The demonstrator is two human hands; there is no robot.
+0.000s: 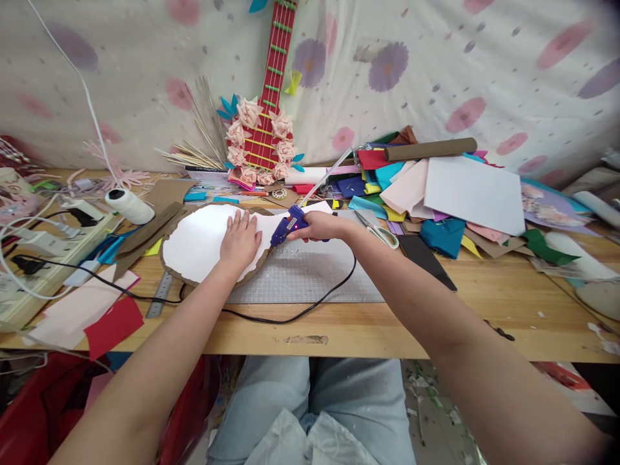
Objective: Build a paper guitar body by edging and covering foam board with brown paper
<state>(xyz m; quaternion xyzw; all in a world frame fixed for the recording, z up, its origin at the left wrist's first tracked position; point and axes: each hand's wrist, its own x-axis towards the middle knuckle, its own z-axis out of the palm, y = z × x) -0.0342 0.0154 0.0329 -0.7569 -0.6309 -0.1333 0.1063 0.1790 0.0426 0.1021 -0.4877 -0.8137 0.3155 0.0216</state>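
My left hand (pixel 241 240) lies flat with its fingers stretched out on a white, guitar-shaped paper piece (pixel 194 242). A brown cardboard rim (pixel 167 268) runs around that piece's edge. In my right hand (pixel 317 226) is a blue hot glue gun (pixel 289 225), its small red light lit and a glue stick (pixel 328 173) standing out of its back. The nozzle points down at the rim, just right of my left hand; whether it touches cannot be made out. Part of the white piece's neck is hidden behind the gun and my right hand.
Beneath the piece lies a grey cutting mat (pixel 310 278), crossed by the gun's black cord (pixel 334 294). Scissors (pixel 380 231) rest to the right, before piled coloured paper (pixel 402 184). A red flower-trimmed paper guitar (pixel 266 135) leans at the back. Power strips (pixel 53 258) stand left.
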